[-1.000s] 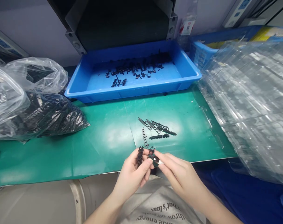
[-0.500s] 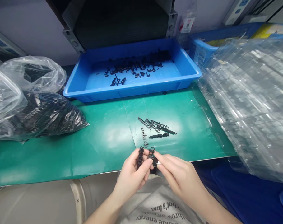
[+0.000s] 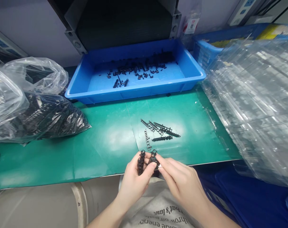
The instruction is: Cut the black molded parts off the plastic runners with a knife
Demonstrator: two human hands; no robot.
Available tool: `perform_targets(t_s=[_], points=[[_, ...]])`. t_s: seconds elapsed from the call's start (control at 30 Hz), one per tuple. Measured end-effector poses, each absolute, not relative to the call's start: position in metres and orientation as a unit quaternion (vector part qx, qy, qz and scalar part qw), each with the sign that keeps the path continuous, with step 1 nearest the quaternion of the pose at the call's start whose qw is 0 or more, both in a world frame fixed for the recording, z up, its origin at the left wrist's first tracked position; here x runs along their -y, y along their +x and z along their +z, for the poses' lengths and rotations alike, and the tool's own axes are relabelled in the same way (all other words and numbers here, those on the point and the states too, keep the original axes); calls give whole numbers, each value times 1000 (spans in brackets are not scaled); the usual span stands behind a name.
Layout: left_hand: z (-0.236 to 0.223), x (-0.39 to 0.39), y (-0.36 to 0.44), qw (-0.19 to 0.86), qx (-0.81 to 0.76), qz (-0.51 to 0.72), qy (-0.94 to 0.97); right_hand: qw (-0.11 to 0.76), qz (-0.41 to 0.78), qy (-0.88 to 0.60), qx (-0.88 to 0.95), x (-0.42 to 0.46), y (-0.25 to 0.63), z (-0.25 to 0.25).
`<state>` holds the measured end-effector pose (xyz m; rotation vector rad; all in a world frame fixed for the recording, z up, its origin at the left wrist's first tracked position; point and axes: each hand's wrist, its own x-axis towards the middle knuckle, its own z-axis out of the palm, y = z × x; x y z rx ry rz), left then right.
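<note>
My left hand (image 3: 134, 177) is closed around a black plastic part with rings (image 3: 141, 162), which sticks up between its fingers. Thumb and fingertips of that hand also meet a second black ringed part (image 3: 153, 155). My right hand (image 3: 179, 177) pinches at the right side of this second part, where a small white tip shows at the fingertips; what exactly it grips is too small to make out. Just beyond both hands, several black ladder-like plastic strips (image 3: 162, 138) lie on the green mat (image 3: 106, 148), one of them (image 3: 147, 140) close to the left fingers.
A blue tray (image 3: 134, 94) with loose black parts stands at the back. On the left is a clear plastic bag (image 3: 51, 117) full of black pieces. Stacked clear plastic trays (image 3: 258, 104) lean at the right, before a blue basket (image 3: 205, 52) and a bottle (image 3: 190, 27).
The black parts in my hands have tilted and shifted slightly, and my right fingertips have moved a little left and closer in. The strips on the mat have stayed put.
</note>
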<state>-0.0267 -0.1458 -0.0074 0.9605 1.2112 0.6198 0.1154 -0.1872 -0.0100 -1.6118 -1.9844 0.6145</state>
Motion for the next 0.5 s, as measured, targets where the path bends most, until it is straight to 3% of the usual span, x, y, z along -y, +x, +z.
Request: perform_targets(t_s=[0.3,0.5], points=[[-19,153,-26,657,-561,274,422,279,216,-609,711,190,111,-18],[-16,129,-35,442,-611,263,602,324,320,-637,622,190,121,-17]])
